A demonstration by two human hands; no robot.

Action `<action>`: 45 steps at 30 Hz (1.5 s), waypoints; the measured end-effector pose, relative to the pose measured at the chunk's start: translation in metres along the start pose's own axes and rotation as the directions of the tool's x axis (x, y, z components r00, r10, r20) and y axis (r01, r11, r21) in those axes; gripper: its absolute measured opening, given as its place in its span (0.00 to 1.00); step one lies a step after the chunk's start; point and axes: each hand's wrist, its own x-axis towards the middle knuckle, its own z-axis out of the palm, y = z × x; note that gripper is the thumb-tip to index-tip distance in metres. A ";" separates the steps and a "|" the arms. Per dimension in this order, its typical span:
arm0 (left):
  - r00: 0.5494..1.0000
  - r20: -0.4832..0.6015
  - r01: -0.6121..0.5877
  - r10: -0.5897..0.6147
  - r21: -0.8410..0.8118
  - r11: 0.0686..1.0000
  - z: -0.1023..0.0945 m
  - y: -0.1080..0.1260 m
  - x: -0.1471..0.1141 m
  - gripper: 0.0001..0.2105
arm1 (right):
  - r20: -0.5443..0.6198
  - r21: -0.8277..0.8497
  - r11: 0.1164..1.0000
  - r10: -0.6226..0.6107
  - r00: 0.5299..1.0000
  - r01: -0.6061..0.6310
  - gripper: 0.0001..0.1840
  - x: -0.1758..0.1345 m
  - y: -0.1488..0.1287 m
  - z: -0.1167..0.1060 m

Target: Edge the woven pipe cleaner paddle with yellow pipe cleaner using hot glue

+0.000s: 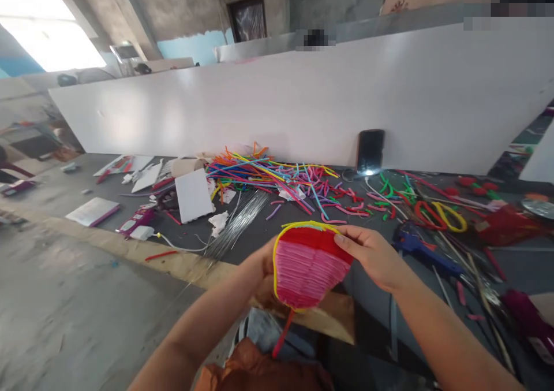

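Over the near edge of the table [255, 232], I hold the piece [314, 241] between left hand [267, 259] and right hand [362, 249], both gripping its rim. Pink rows [307, 270] look filled; yellow edging [274, 275] seems unfinished at right.

On our dark table [255, 245], we see bright pipe cleaners [259, 168] heaped along a white board [303, 102], thin wires [239, 223] fanned out in front. A phone [370, 148] stands upright against the board, short pieces [350, 211] strewn near it; a blue glue gun [426, 253] lies at right, a booklet [92, 211] and white adapter [142, 233] at left.
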 end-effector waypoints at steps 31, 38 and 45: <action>0.914 0.023 -0.282 0.405 0.753 0.594 0.024 0.045 0.013 0.10 | -0.083 -0.781 0.587 -0.438 0.895 0.214 0.15 0.022 0.020 0.010; 0.919 -0.021 -0.244 0.393 0.755 0.609 0.018 0.038 0.015 0.10 | -0.068 -0.796 0.584 -0.351 0.934 0.161 0.15 0.025 0.025 0.008; 0.957 -0.027 -0.190 0.288 0.691 0.697 0.008 0.041 0.006 0.11 | -0.067 -0.273 0.958 0.073 0.995 -0.088 0.27 0.010 0.027 -0.014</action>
